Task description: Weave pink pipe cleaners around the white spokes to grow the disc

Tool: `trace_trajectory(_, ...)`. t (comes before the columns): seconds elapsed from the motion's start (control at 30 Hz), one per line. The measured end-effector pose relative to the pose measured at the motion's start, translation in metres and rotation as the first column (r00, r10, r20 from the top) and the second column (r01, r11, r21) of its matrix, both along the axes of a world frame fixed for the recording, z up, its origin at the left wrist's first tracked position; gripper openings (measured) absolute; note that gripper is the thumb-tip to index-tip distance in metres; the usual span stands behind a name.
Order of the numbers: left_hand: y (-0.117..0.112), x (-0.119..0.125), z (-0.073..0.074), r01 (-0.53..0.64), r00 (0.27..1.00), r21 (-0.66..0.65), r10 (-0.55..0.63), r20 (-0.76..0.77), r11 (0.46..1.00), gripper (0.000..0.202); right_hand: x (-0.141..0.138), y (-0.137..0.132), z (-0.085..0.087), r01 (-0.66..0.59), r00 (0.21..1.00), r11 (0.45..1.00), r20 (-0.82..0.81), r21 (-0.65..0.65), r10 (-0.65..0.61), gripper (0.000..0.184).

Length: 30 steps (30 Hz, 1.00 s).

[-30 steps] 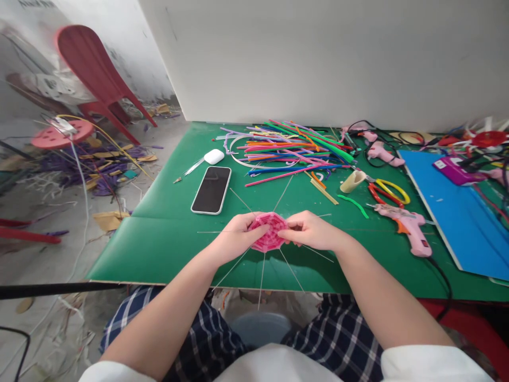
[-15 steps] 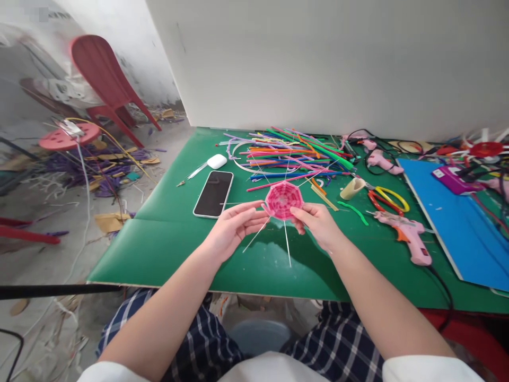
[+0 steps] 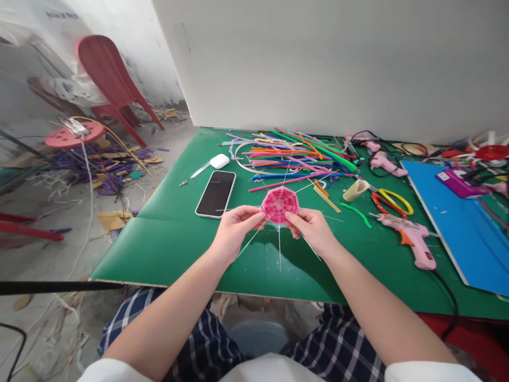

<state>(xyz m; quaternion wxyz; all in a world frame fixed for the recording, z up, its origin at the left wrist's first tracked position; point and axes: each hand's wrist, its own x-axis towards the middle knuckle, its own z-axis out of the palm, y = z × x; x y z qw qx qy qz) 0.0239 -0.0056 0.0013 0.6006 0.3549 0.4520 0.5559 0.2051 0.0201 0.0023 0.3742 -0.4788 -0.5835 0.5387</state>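
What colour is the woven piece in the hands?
Pink; the woven piece shows best in the head view.

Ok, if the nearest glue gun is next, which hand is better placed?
Likely the right hand: it is nearer the glue gun, which lies on that side. The left hand is beyond the pink disc, nearer the phone. Both hold the disc.

1. Disc (image 3: 280, 205) above table (image 3: 159, 249).
2. Phone (image 3: 216, 194): disc's 9 o'clock.
3. Stems (image 3: 302, 155): disc's 1 o'clock.
4. Pliers (image 3: 391, 206): disc's 3 o'clock.
5. Glue gun (image 3: 418, 240): pliers' 5 o'clock.
6. Case (image 3: 219, 161): phone's 12 o'clock.
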Motion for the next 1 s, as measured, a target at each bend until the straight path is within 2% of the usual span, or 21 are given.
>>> trace_trajectory(0.13,-0.0014,0.0007,0.0011,-0.077,0.982,0.092,0.091,-0.165,0.993,0.020,-0.0015,-0.0011,-0.0004,0.024,0.997,0.999,0.071,0.037,-0.027,0.036)
trace_trajectory(0.23,-0.0019,0.0002,0.0015,-0.112,0.969,0.100,0.131,-0.208,0.989,0.021,-0.0028,-0.0028,-0.0003,0.035,0.989,0.995,0.138,0.089,-0.047,0.035)
trace_trajectory(0.53,0.0027,-0.0027,-0.0009,-0.029,0.999,-0.004,0.029,-0.018,1.000,0.022,-0.0041,-0.0051,0.0008,0.024,0.979,0.989,0.195,0.145,-0.052,0.033)
trace_trajectory(1.0,0.0041,-0.0015,-0.0010,-0.033,0.995,0.007,0.033,0.097,0.999,0.028,-0.0052,-0.0049,-0.0011,-0.002,0.971,0.982,0.236,0.188,-0.044,0.033)
